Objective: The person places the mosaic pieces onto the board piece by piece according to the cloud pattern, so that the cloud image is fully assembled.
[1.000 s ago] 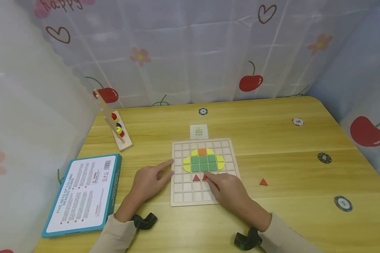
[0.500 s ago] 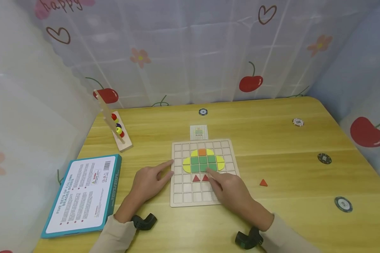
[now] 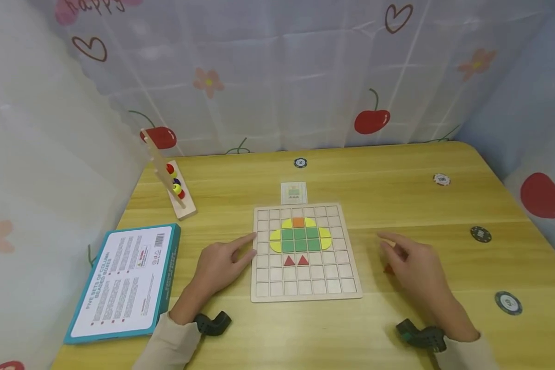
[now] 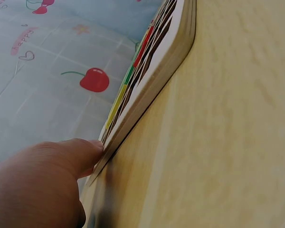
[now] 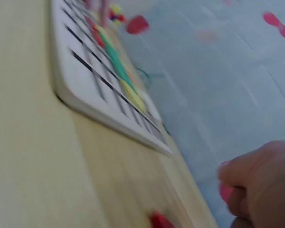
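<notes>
A wooden grid board (image 3: 305, 288) lies flat on the table. It carries green square tiles (image 3: 300, 239), yellow rounded tiles (image 3: 275, 241), one orange tile (image 3: 298, 222) and two red triangle tiles (image 3: 302, 260) side by side. My left hand (image 3: 219, 267) rests at the board's left edge, thumb and forefinger extended and touching it, as the left wrist view also shows. To the right of the board, my right hand (image 3: 418, 267) hovers by a loose red triangle (image 3: 388, 269), partly hidden under it. The right wrist view has this triangle (image 5: 160, 220) apart from the fingers, blurred.
A small pattern card (image 3: 294, 193) lies just behind the board. A teal-edged box (image 3: 125, 282) and a wooden stand with coloured beads (image 3: 185, 203) occupy the left side. Several poker chips (image 3: 481, 234) are scattered at the right and back. A printed curtain (image 3: 277, 77) surrounds the table.
My right hand has left the red triangle on the board and moved right, over to the loose triangle. Both placed triangles stay in their cells. The left hand keeps its place.
</notes>
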`<state>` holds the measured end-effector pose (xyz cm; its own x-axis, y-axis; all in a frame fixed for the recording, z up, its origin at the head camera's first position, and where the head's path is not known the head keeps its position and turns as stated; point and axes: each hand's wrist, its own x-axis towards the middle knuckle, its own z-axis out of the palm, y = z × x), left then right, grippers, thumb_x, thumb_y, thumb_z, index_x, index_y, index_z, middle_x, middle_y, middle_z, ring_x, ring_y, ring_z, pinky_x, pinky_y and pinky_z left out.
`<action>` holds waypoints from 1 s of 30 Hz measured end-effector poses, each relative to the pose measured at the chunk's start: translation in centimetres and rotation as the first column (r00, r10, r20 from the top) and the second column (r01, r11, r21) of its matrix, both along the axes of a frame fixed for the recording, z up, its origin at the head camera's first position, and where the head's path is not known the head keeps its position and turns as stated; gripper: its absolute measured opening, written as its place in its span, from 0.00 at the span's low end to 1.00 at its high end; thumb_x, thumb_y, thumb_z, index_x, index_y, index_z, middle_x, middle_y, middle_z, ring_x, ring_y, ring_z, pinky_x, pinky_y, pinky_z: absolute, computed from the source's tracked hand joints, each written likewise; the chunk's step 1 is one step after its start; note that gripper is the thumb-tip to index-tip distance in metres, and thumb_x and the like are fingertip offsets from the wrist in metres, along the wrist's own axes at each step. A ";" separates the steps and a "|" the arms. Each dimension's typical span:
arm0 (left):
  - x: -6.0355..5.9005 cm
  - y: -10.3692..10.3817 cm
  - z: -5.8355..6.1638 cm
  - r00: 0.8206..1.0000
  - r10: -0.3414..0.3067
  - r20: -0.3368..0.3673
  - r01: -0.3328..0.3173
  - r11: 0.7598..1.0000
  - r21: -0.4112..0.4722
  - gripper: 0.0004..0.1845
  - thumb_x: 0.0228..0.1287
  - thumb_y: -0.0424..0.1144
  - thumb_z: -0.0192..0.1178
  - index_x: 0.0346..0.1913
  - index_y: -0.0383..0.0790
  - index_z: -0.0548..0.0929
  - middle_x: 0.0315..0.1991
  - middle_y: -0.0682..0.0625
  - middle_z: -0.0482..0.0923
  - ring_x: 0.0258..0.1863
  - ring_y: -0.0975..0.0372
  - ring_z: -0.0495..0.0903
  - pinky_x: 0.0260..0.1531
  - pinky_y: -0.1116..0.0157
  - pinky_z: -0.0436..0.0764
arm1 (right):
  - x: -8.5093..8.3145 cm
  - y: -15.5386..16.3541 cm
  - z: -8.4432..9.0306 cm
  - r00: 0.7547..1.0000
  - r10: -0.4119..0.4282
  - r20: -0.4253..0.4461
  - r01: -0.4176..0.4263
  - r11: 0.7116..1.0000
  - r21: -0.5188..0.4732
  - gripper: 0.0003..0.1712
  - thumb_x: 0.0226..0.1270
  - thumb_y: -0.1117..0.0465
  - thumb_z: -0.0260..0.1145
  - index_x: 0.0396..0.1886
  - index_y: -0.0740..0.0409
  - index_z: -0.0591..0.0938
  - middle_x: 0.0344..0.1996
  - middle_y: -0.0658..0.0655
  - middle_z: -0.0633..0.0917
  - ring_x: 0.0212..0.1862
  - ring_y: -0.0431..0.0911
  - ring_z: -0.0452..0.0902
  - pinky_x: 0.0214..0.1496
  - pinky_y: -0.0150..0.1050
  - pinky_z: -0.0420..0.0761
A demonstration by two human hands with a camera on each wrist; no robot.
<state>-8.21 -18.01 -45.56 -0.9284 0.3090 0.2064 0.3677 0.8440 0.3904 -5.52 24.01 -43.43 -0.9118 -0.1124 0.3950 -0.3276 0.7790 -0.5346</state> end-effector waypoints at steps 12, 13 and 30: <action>0.0 0.0 0.2 1.000 -0.003 -0.016 0.003 1.000 0.005 0.22 0.71 0.54 0.64 0.64 0.56 0.84 0.11 0.64 0.58 0.11 0.71 0.53 0.16 0.68 0.55 | 1.7 4.6 0.8 0.942 0.035 0.334 -0.043 0.999 0.017 0.13 0.69 0.52 0.73 0.50 0.48 0.90 0.14 0.43 0.70 0.17 0.37 0.62 0.19 0.34 0.63; 0.0 0.0 0.2 1.000 -0.002 -0.014 0.002 1.000 0.004 0.22 0.71 0.54 0.64 0.64 0.56 0.84 0.11 0.64 0.58 0.11 0.71 0.53 0.16 0.68 0.55 | 1.7 4.6 0.9 0.931 0.054 0.361 -0.063 0.998 0.014 0.14 0.68 0.51 0.73 0.50 0.47 0.89 0.15 0.43 0.70 0.17 0.37 0.62 0.19 0.34 0.64; 0.0 0.0 0.3 1.000 -0.003 -0.004 0.003 1.000 -0.005 0.22 0.71 0.53 0.65 0.64 0.55 0.84 0.11 0.64 0.58 0.11 0.71 0.52 0.17 0.68 0.55 | 1.4 2.5 -0.6 0.952 0.116 0.284 -0.117 0.993 -0.014 0.06 0.66 0.52 0.75 0.41 0.42 0.86 0.13 0.40 0.67 0.15 0.34 0.59 0.20 0.33 0.63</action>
<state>-8.21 -17.98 -45.30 -0.9265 0.3132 0.2088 0.3722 0.8446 0.3849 -4.16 26.52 -43.99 -0.9667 -0.2255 0.1213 -0.2514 0.7463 -0.6164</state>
